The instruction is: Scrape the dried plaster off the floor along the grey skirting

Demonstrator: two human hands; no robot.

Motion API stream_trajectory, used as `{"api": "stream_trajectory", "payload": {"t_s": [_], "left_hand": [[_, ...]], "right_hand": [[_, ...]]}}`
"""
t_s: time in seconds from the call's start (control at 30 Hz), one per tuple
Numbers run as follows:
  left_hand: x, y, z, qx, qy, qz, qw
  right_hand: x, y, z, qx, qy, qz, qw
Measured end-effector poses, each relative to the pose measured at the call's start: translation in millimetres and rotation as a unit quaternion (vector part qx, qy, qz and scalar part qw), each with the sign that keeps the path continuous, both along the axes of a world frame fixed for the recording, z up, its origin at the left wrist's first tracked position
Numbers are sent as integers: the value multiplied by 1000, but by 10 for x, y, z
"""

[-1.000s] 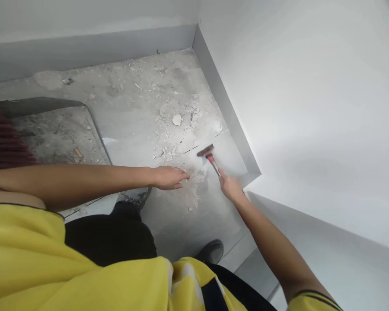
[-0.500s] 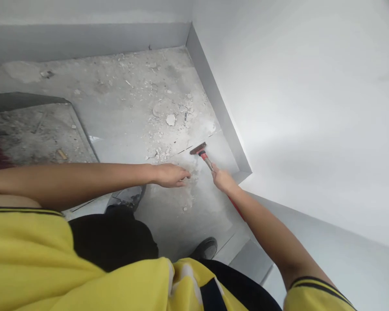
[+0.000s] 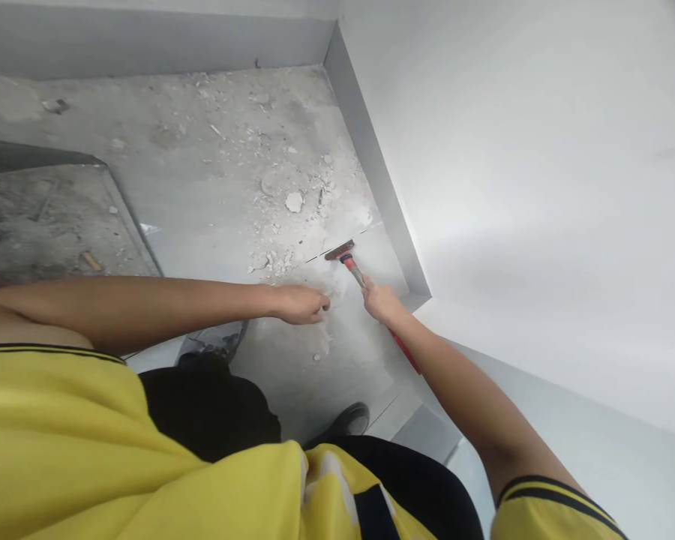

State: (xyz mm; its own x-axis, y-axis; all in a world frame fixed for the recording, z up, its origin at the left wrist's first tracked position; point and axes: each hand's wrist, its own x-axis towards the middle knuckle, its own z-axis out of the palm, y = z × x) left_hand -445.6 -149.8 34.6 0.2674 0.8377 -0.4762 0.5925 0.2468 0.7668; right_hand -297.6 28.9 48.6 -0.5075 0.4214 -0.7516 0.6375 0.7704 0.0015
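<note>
Reaching forward and leftward from the right hand [image 3: 383, 301]: one scraper [image 3: 347, 259], head low over the floor [image 3: 275, 382] beside a dark seam [image 3: 313, 259]. Long axis slanting from the red handle end, lower right, up to the head, upper left; head set crosswise, roughly along the seam.

Right hand: the nearer, clamped round the handle's grey stretch. Left hand [image 3: 302, 304]: below and left of the head, loosely bent, fingers parted, nothing seen between them; floor contact cannot be told.

Scraper: narrow, brownish, bar-like head; red neck.
Floor: grey, smooth, dusty, with pale smears.
Chips [image 3: 270, 261]: white, brittle-looking, irregular, scattered.
Flake [image 3: 294, 202]: white, flat, roundish.
Pan [image 3: 132, 217]: broad, straight-rimmed, gritty inside; at left.
Baseboard [image 3: 371, 157]: grey, flat strip.
Wall [image 3: 540, 150]: white, plain.
</note>
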Motion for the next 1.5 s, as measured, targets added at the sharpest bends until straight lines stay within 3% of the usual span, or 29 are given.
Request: {"api": "stream_trajectory", "payload": {"t_s": [0.07,0.2,0.37,0.43,0.57,0.67,0.77,0.87,0.93,1.03,1.17,1.27,1.4,1.5], "left_hand": [[8,36,-4,2,-14,-24,1000],[17,92,-24,3,12,21,1000],[33,98,-14,3,-19,-4,1000],[47,94,12,-9,4,11,1000],[26,81,65,8,-18,-20,1000],[-49,44,60,1,7,20,1000],[-95,12,34,-18,33,51,998],[-90,19,24,-11,-18,6,1000],[-80,45,17,-11,-13,8,1000],[-63,93,-2,-13,27,47,998],[-40,117,-12,6,-22,26,999],[-26,91,11,-17,11,59,998],[-50,60,28,-8,-17,32,999],[-97,41,-7,-31,18,50,998]], "right_hand": [[-3,-22,15,-4,-6,4,1000],[-47,-71,67,2,-17,0,1000],[-123,-131,148,13,-80,42,996],[-168,-147,167,12,-87,42,995],[-220,-210,165,3,-82,57,995],[-166,-273,140,11,-87,84,993],[-93,-287,123,7,-99,72,992],[-49,-276,117,7,-104,50,993],[-33,-273,106,21,-101,43,994],[-18,-262,83,30,-91,48,994],[-6,-226,95,26,-94,65,993],[-59,-223,137,28,-93,62,993],[-110,-271,183,15,-84,58,995],[-25,-348,184,30,-113,64,991]]}}
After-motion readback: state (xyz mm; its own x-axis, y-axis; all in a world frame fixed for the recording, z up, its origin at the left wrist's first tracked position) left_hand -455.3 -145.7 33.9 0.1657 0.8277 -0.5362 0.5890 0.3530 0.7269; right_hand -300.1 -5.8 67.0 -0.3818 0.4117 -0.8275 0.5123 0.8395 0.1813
